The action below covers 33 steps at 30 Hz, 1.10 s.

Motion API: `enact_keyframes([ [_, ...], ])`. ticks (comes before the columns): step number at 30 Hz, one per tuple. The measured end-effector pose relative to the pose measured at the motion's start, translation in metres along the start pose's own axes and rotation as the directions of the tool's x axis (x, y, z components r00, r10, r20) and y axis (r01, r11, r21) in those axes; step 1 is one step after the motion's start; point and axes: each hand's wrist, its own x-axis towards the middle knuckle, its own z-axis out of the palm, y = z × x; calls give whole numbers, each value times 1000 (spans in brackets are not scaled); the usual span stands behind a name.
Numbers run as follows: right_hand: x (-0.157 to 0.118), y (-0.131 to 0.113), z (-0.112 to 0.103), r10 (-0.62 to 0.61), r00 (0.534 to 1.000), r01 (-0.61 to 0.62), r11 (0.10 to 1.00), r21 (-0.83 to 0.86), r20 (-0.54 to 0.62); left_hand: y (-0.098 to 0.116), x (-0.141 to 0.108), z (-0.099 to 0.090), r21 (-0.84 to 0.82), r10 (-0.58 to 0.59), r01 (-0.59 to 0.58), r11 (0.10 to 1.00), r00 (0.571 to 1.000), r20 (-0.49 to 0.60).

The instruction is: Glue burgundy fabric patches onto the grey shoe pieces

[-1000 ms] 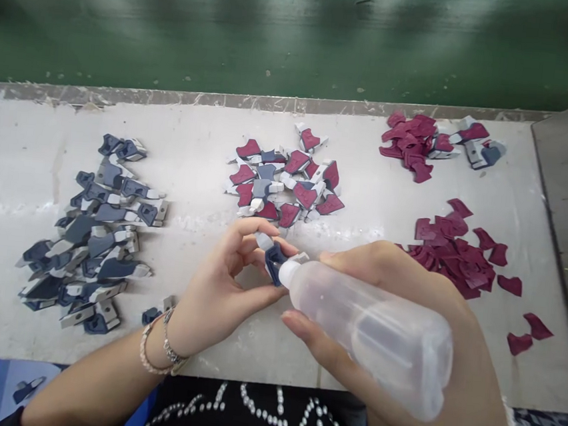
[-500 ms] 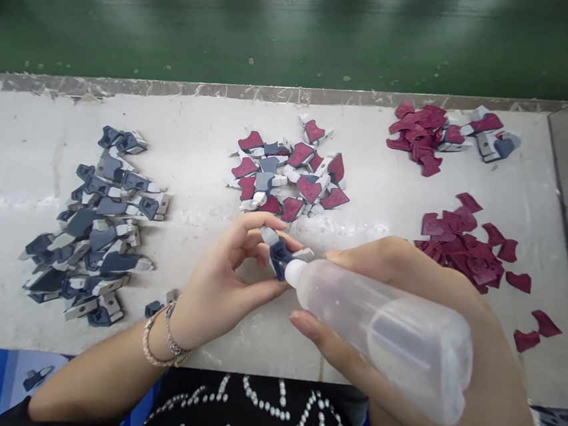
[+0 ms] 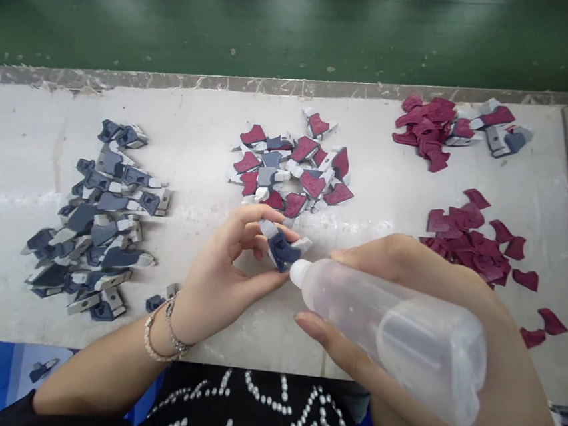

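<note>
My left hand (image 3: 232, 261) pinches a small blue-and-grey plastic part (image 3: 281, 247) between thumb and fingers, its hollow side turned up. My right hand (image 3: 456, 303) is wrapped round a translucent squeeze bottle (image 3: 393, 331), which lies tilted with its white nozzle (image 3: 299, 273) pointing left. The nozzle tip is at the lower right edge of the part; whether it touches cannot be made out. Clear liquid seems to show inside the bottle. Beyond my hands sits a cluster of similar parts (image 3: 311, 183), many carrying maroon pieces on top.
A heap of blue-and-grey parts (image 3: 106, 229) spreads over the left of the white table (image 3: 202, 125). Loose maroon pieces (image 3: 471, 248) lie at the right, with another maroon pile (image 3: 428, 123) behind. A raised ledge and a green surface (image 3: 281, 32) border the far side.
The bottle has drawn slightly right, its nozzle backing from over the part's hollow to its edge. The left hand has barely moved and keeps its hold. The whole view has shifted slightly.
</note>
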Motion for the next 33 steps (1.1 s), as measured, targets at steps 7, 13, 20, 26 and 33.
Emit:
enact_keyframes([
  [7, -2, 0, -1, 11, 1000, -12, 1000, 8, 29, -2, 0, 0, -3, 20, -20, 1000, 999, -45],
  [13, 1, -1, 0, 7, 1000, -8, 1000, 27, 27, -3, 0, 0, 45, 80, -76, 996, 994, -74],
  [20, 2, -1, -1, 8, 1000, -9, 999, 44, 30, -3, 0, 1, 73, 87, -81, 994, 993, -82],
  [26, 0, 1, -2, -3, 1000, 3, 1000, 20, 9, -6, 0, 2, 117, 115, -100, 988, 986, -123],
  [33, 1, 1, -2, 16, 1000, -16, 1000, 24, 9, -7, 2, 2, 141, 141, -123, 982, 982, -124],
])
